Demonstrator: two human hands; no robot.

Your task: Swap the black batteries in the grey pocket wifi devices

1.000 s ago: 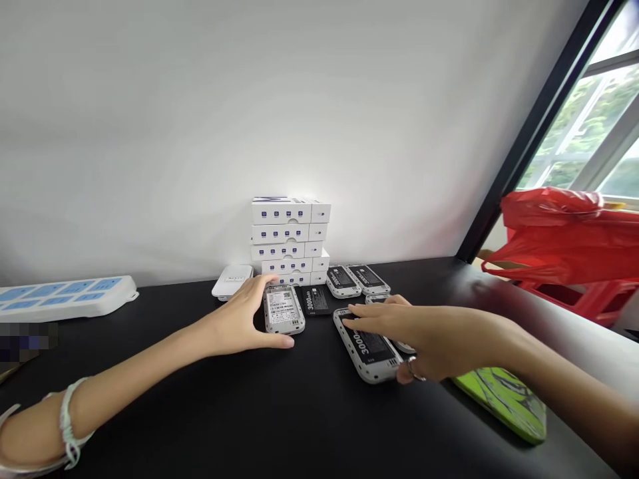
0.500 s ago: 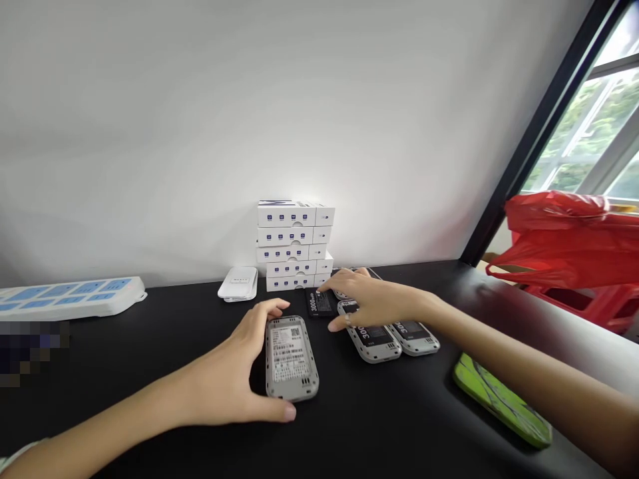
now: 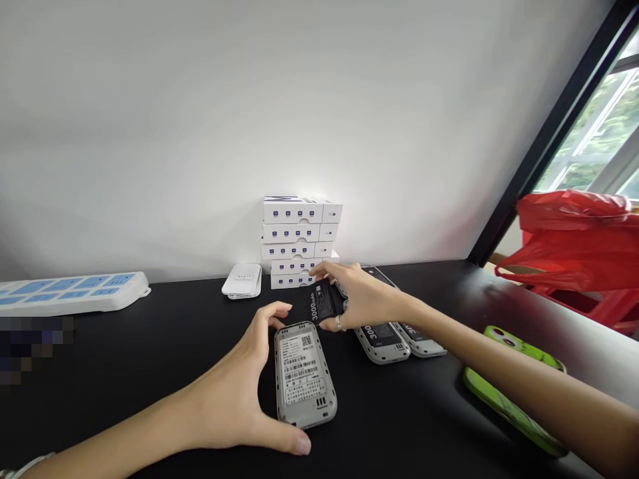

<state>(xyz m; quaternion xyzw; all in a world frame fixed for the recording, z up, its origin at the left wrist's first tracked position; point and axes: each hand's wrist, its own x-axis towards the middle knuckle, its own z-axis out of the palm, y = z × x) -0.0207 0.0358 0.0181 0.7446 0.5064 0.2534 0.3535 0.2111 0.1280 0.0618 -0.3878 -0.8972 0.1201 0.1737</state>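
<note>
My left hand (image 3: 244,392) spans a grey handheld device (image 3: 304,376), fingertips at its far end and thumb at its near end. The device's back is uncovered, so a white label with barcodes and a QR code shows in its empty battery bay. Between the thumb and fingers of my right hand (image 3: 357,296) is a flat black battery (image 3: 323,303) marked 3000mAh, tilted, just beyond the device's far right corner. Right beside that hand, a similar grey device (image 3: 382,342) lies with a black battery in it, partly covered by the hand.
White boxes (image 3: 292,234) stand stacked against the wall. Left of them lies a small pile of white covers (image 3: 242,280). A power strip (image 3: 74,293) is at far left. Another battery-filled device (image 3: 424,344) and a green phone case (image 3: 514,412) lie right, near red plastic bags (image 3: 574,233).
My right hand has picked up the battery from the table and brought it closer to the device. The device in my left hand has come nearer to me.
</note>
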